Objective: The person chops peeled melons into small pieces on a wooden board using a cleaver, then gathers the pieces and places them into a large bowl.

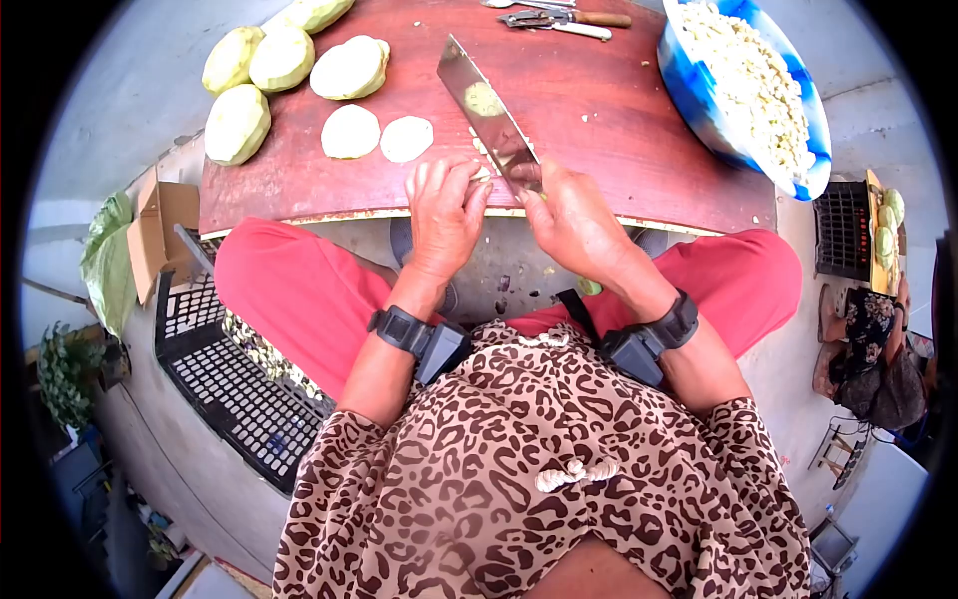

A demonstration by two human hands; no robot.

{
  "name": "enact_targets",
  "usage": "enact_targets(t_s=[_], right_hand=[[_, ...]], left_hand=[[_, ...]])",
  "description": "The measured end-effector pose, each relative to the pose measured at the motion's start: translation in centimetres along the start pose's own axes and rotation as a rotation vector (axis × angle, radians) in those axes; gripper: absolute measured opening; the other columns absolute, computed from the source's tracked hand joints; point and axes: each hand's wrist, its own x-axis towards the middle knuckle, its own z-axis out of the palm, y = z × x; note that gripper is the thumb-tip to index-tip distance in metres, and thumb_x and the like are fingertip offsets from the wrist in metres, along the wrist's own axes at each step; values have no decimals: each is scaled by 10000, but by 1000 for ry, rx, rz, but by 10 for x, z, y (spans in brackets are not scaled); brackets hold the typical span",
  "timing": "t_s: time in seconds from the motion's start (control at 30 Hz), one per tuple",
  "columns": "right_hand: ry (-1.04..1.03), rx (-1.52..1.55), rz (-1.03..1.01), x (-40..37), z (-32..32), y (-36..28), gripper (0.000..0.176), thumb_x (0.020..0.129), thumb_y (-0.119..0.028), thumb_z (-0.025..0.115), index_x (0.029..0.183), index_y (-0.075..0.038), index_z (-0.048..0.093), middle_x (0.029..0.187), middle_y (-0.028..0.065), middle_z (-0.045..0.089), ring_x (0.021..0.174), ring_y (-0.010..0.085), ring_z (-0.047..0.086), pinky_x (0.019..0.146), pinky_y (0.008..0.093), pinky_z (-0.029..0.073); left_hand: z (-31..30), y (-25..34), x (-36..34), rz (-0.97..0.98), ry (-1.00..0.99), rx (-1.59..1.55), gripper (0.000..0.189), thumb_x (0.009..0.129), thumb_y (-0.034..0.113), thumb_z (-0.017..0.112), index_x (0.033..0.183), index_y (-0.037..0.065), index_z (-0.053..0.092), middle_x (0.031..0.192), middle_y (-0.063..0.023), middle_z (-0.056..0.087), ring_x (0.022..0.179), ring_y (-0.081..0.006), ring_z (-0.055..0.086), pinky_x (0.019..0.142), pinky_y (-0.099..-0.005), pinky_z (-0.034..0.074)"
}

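My right hand [589, 225] grips the handle end of a cleaver [484, 105], whose broad blade slants up and left over the red table [609, 120]. My left hand [444, 210] is closed at the table's near edge, its fingers curled over a pale vegetable piece [481, 174], mostly hidden, just left of the blade. Small cut bits lie along the blade's left side. Two round pale slices, one [350, 132] left of the other [407, 139], lie flat beyond my left hand. Several peeled pale-green vegetables [282, 58] sit at the table's far left.
A blue-and-white basin [694, 95] heaped with chopped pale bits [748, 90] stands at the right edge. Peelers and a brown-handled knife [599, 19] lie at the back. A black crate [239, 384] with scraps is on the floor to my left. Another person [878, 349] sits far right.
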Motion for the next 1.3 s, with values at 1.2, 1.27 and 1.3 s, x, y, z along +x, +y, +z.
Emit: enact_targets(t_s=[1.2, 1.27, 1.3], right_hand=[[6, 1105, 386, 18, -29, -1, 274, 971, -223, 625, 1094, 19, 592, 901, 114, 676, 617, 80, 539, 529, 226, 472], [-41, 1122, 367, 17, -28, -1, 270, 967, -219, 628, 1088, 20, 593, 899, 112, 676, 615, 82, 543, 528, 225, 471], [-67, 1133, 358, 16, -27, -1, 268, 966, -217, 630, 1085, 20, 593, 898, 111, 677, 613, 82, 545, 527, 224, 471]], left_hand=[[-8, 30, 54, -726, 85, -1137, 388, 1037, 307, 527, 1235, -27, 534, 1178, -120, 620, 1029, -180, 623, 914, -343, 517], [-13, 33, 61, -781, 5, -1452, 462, 1040, 379, 489, 1273, -19, 518, 1224, -137, 611, 1103, -222, 604, 973, -386, 493], [-17, 35, 64, -807, -37, -1607, 500, 1042, 415, 469, 1293, -15, 510, 1247, -145, 607, 1141, -243, 595, 1002, -408, 481]])
